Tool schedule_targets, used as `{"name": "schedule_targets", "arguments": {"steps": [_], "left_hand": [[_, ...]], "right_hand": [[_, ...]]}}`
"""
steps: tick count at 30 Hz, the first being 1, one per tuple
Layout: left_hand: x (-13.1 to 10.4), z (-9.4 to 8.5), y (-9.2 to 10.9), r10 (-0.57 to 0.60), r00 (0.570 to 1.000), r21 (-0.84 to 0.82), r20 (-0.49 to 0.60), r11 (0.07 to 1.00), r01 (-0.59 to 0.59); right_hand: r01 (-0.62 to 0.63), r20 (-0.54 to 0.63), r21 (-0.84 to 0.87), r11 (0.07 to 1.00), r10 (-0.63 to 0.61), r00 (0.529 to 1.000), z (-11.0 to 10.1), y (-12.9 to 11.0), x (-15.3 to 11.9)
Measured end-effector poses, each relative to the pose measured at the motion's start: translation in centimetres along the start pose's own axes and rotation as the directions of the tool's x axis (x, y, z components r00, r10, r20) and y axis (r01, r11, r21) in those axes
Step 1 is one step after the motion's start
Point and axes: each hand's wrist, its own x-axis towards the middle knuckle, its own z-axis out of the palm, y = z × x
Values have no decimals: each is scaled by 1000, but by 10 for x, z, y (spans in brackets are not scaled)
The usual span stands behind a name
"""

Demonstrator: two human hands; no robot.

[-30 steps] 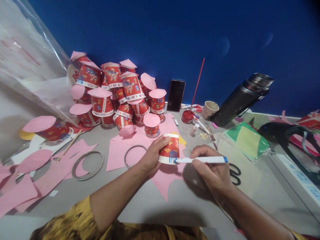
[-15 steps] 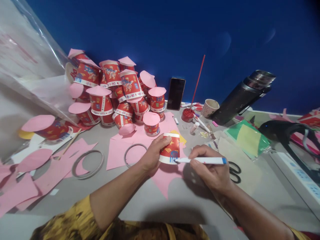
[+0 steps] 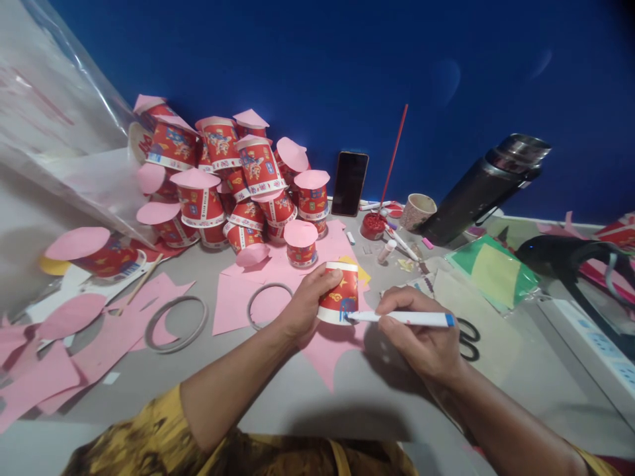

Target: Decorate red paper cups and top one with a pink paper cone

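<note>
My left hand (image 3: 312,297) is closed round the side of a red paper cup (image 3: 342,285), thumb on top. The cup has white bands at both ends, gold printing and blue strokes near its lower end. In my right hand (image 3: 421,337) a white marker (image 3: 409,318) with a blue end is pinched like a pen. Its tip meets the cup at the blue strokes. Behind my left hand several red paper cups with pink paper tops (image 3: 255,168) are heaped against the blue wall. Pink paper sheets (image 3: 233,297) lie beneath and beside the cup.
Grey rings (image 3: 176,324) and pink scraps (image 3: 89,363) lie at the left. Black scissors (image 3: 467,338) are by my right wrist. Along the back stand a phone (image 3: 350,184), a red tub (image 3: 373,226), a patterned cup (image 3: 418,211) and a leaning black flask (image 3: 489,188). A power strip (image 3: 590,347) is far right.
Almost everything stays in place. The cup and both hands have shifted very slightly, the marker tip still at the blue strokes. The whole view has moved a little.
</note>
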Motion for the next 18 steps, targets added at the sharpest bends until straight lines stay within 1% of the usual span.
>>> {"name": "schedule_targets", "arguments": {"steps": [6,9,14,18], "left_hand": [[-1,1,1,12,1000,43,-16,999,-12],[-2,1,2,14,1000,56,-21,998,-13],[-2,2,3,13,1000,70,-29,998,-11],[-2,2,3,10,999,75,-33,997,-7]], "right_hand": [[64,18,-16,998,-63,998,1,-4,5],[54,49,5,999,-54,997,0,-5,6],[35,21,-19,999,-35,999,0,-5,6],[23,56,-2,1000,-23,998,0,-5,5]]}}
